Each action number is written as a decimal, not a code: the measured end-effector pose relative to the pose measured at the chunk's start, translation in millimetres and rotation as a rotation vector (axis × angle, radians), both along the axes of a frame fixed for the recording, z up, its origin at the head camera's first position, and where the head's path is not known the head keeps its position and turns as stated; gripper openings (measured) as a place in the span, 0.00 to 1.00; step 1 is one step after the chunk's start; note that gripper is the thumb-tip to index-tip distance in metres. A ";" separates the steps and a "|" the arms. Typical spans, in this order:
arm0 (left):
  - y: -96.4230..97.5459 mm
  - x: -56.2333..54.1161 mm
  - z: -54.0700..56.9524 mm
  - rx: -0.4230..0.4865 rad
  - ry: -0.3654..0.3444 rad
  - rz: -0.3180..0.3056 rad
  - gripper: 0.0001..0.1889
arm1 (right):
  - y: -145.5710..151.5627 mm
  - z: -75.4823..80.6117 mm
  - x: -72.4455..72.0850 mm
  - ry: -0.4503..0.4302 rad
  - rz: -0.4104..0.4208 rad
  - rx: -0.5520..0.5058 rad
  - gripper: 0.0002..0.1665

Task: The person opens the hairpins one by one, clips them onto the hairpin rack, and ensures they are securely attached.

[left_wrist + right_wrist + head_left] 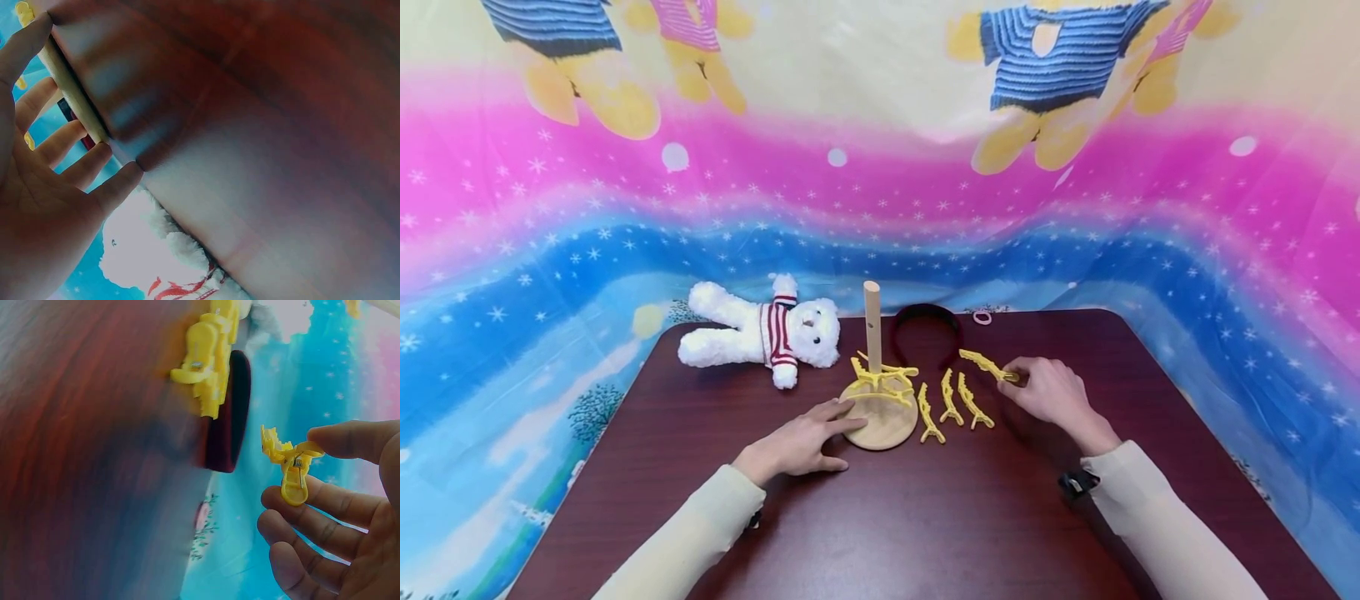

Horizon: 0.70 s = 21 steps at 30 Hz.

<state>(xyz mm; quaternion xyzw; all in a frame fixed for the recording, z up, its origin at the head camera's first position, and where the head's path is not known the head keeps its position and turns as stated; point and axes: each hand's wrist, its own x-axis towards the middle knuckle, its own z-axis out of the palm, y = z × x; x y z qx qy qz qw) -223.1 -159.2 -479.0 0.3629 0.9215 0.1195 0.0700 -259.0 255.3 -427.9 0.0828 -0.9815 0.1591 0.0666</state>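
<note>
My right hand (1051, 396) pinches a yellow alligator hair clip (985, 364) by its handle end, to the right of the wooden stand. In the right wrist view the clip's (296, 478) small spring shows between thumb and fingers. Three similar yellow clips (974, 402) lie side by side on the table between that hand and the stand. With fingers extended, my left hand (801, 440) rests at the left edge of the stand's round base (880, 429). Several more yellow clips (883, 379) lie on this base around the upright post (872, 325).
A white teddy bear (805, 329) in a striped sweater lies on its back at the back left. Behind the clips is a dark red headband (927, 310), with a pink hair tie (982, 317) near the table's (880, 533) back edge. A printed cloth (880, 192) hangs around the table.
</note>
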 end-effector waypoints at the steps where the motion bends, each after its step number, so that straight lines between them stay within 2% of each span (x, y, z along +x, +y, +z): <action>1: 0.0 -0.1 0.1 -0.002 0.001 0.000 0.36 | -1.7 2.2 0.8 0.008 0.009 -0.006 0.18; 10: 0.5 -0.1 -0.5 -0.001 0.001 -0.007 0.36 | -16.9 20.6 7.4 0.074 0.094 -0.052 0.18; 21: -0.4 -1.1 -1.3 0.005 0.006 -0.010 0.36 | -38.8 40.3 13.0 0.089 0.207 -0.117 0.17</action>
